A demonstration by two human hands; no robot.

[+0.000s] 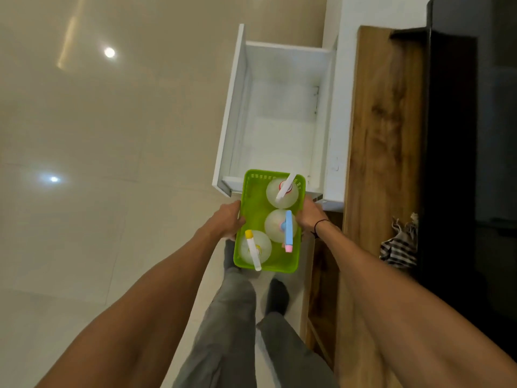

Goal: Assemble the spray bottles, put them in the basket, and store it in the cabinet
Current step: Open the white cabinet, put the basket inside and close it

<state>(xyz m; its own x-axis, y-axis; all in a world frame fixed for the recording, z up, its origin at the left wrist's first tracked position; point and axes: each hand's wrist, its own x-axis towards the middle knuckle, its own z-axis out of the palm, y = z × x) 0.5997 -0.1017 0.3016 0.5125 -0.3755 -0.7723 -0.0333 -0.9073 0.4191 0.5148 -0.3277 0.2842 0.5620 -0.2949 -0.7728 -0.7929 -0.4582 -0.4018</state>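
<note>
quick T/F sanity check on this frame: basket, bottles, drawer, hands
1. The green basket holds three spray bottles. True.
2. Only the right hand holds the basket. False: the left hand grips the opposite long side too.
3. The white drawer stands pulled open. True.
4. The basket already sits fully inside the drawer. False: only its far end reaches over the drawer's near edge; most of it is outside the drawer.
5. All three sprayer heads are blue. False: only the blue sprayer is; the others are white.

No legible text; bottle labels perhaps blurred.
</note>
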